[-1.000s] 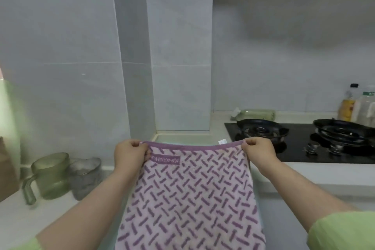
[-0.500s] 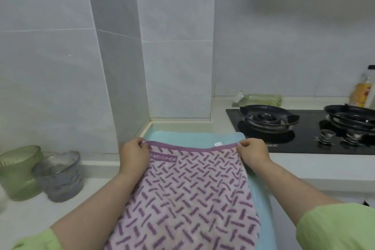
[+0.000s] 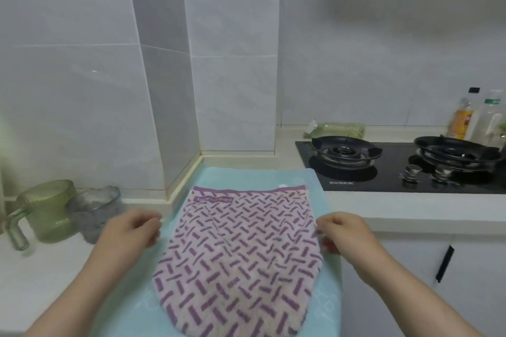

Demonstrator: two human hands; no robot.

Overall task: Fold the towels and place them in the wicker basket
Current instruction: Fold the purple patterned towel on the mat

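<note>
Towel spread, fold not begun: the pink terry towel with purple dashes (image 3: 238, 249) lies lower centre on a pale blue towel (image 3: 246, 175). Your left hand (image 3: 128, 231) hangs loosely curled and empty beside it. Your right hand (image 3: 345, 232) meets its right edge, grip unclear. The next move probably calls for pinching two corners.

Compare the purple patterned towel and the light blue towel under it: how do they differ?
Pattern: the purple patterned towel has dark purple dashes on pale pink; the light blue towel is nearly plain.
Layer: the purple towel lies on top, the blue towel beneath.
Footprint: the blue towel shows past the purple towel's left, right and far edges.
Shared: both lie spread on the counter.
</note>
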